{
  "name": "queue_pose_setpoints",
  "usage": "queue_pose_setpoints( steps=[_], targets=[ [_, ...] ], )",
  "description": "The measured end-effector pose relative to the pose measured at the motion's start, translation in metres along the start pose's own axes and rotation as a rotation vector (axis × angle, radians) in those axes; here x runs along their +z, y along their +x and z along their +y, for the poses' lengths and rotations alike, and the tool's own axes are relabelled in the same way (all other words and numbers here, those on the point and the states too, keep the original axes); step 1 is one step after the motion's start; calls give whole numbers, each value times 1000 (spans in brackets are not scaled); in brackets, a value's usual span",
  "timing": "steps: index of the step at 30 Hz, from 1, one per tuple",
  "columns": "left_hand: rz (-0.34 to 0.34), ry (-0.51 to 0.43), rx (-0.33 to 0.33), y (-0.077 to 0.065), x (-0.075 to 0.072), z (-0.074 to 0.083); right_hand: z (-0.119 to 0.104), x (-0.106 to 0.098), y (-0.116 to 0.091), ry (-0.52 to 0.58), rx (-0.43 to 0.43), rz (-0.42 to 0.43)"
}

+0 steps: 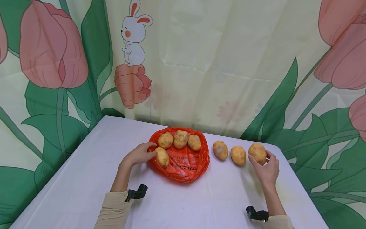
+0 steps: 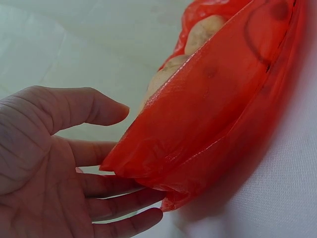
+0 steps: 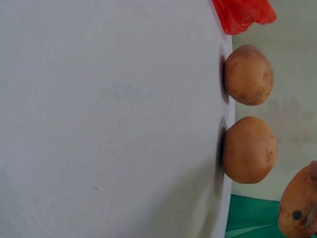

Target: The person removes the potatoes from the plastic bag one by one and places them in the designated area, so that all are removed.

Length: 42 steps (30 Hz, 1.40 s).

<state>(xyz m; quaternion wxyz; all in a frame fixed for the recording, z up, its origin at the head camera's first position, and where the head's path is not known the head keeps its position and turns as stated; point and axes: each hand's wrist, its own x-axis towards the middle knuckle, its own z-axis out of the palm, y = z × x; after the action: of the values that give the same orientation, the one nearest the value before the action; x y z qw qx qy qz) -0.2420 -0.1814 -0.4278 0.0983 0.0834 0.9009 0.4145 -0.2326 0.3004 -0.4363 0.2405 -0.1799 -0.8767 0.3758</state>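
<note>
A red plastic bag [image 1: 183,162] lies spread on the table with several potatoes on it. My left hand [image 1: 141,153] is at the bag's left edge, beside the nearest potato [image 1: 162,157]. In the left wrist view, the left hand [image 2: 54,163] has its thumb apart and its fingers loosely extended against the bag's [image 2: 198,119] outer side. On the right, my right hand [image 1: 267,167] holds a potato [image 1: 257,153] between thumb and fingers, seemingly off the table. That held potato [image 3: 299,206] is partly cut off in the right wrist view.
Two loose potatoes, one paler-patched [image 1: 220,150] and one rounder [image 1: 238,155], sit between the bag and my right hand. The white-covered table [image 1: 217,200] ends at a curtain [image 1: 228,63] printed with tulips and a rabbit.
</note>
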Motion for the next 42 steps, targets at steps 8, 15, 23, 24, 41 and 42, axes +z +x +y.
queue_pose_setpoints(
  steps=[8, 15, 23, 24, 41, 42],
  targets=[
    [2, 13, -4, 1, 1, 1, 13, 5, 8, -28, 62, -37],
    [1, 14, -9, 1, 2, 0, 26, 10, 15, -32, 116, -82],
    [4, 12, -11, 1, 2, 0, 33, 16, 21, -36, 157, -124],
    [3, 10, -12, 1, 2, 0, 34, 16, 22, -41, 160, -129],
    [-4, -3, -13, 2, 2, -1, 33, 16, 24, -86, 200, -193],
    [-4, -4, -11, 2, 1, -1, 33, 16, 23, -89, 199, -192]
  ],
)
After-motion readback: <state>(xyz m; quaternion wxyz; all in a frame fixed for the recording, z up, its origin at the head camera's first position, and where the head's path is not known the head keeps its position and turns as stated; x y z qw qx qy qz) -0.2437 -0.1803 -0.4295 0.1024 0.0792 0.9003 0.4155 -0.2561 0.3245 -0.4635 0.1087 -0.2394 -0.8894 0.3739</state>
